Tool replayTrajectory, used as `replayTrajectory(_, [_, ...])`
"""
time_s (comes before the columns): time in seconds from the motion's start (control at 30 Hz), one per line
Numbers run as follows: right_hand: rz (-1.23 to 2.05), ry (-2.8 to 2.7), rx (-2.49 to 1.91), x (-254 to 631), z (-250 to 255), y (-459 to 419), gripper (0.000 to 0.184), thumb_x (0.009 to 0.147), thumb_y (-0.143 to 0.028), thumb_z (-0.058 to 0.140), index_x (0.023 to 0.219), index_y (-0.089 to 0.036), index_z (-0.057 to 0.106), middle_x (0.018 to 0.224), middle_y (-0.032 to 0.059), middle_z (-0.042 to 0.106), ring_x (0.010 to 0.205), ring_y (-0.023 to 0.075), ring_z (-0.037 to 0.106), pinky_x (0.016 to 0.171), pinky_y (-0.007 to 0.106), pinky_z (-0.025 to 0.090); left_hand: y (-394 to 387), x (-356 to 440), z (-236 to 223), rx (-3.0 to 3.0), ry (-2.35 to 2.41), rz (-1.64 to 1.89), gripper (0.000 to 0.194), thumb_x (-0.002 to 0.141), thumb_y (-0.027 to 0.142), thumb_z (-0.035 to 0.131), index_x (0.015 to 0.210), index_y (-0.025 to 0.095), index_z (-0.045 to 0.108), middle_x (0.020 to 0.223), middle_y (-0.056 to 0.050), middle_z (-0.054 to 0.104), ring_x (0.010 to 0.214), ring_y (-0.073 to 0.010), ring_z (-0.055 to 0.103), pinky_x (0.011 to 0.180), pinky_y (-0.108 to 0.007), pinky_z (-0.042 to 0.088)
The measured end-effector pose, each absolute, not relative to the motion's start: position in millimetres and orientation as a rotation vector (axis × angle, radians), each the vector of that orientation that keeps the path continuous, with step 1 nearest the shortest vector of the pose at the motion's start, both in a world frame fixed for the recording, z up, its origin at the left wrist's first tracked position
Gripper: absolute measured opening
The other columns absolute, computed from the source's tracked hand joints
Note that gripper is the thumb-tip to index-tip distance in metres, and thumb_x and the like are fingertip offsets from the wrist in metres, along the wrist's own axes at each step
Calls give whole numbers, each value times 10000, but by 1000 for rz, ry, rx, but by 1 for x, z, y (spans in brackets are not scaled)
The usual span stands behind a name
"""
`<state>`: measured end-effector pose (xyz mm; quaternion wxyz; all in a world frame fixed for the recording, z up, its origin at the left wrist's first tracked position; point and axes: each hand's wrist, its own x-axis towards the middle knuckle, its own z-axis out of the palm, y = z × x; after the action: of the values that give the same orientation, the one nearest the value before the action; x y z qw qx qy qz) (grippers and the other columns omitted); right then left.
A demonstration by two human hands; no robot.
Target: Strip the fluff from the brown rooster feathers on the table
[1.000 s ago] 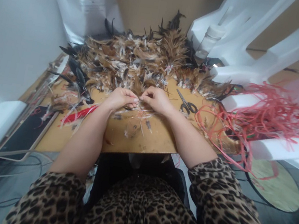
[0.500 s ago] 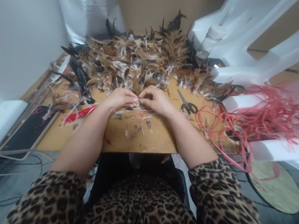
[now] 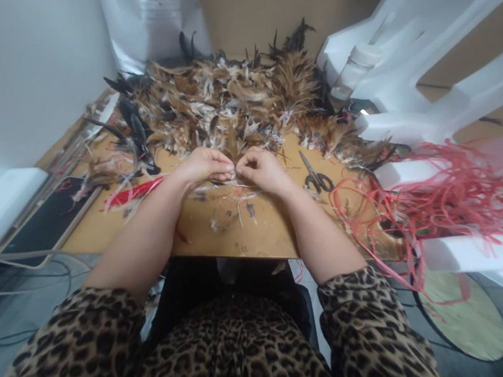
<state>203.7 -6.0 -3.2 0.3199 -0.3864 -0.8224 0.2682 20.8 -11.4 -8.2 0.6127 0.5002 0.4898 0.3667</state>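
A thin pale strand (image 3: 245, 185) shows at your fingertips, low in the middle of the feather work, just above the bare front of the desk (image 3: 256, 234). Your left hand (image 3: 204, 166) and right hand (image 3: 262, 168) meet there, each grip pressed together, thumb to finger, on something very small. Whether it is that strand or a quill end, you can't tell from here; the fingers cover it.

The step in hand looks like fine 2-handed fingertip work, perhaps joining or teasing apart. From this hold, a next move calls for steady wrists, a light pinch and the 2 sets of fingertips kept close.

Outward from your fingers, the brown feather heap (image 3: 220, 90) spreads at 12 o'clock, dark feathers (image 3: 134, 127) lie towards 10, and the red strip (image 3: 135, 191) towards 8. The scissors (image 3: 318, 179) lie at 3, with the tangled pink ribbon (image 3: 466, 199) beyond them. The clear bottle (image 3: 352, 73) stands between 1 and 2. Loose scraps (image 3: 227, 215) lie at 6.
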Motion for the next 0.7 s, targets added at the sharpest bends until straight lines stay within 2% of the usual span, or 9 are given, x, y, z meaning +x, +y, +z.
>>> replayTrajectory(0.4, [809,-2165,-947,204,-2,-7,133,715,-217,585,706,-109,663,743,36,590,720,109,526,725,248,397,-11,21,-8,1054,1129,836,229,511,139,771,697,78,653,593,-59,649,544,-91,605,550,-176,485])
replayTrajectory(0.57, [948,-2030,-1009,202,0,-9,195,729,-203,533,822,-98,669,758,36,641,672,96,537,680,232,403,-13,21,-6,1110,1127,833,274,492,168,785,708,76,644,638,-67,663,559,-93,608,537,-174,471])
replayTrajectory(0.7, [915,-2079,-1089,198,-5,-9,236,732,-186,510,871,-96,678,743,30,653,645,88,522,648,214,379,-12,21,-9,1166,1132,813,288,486,183,793,712,86,642,604,-40,643,531,-76,587,547,-179,472])
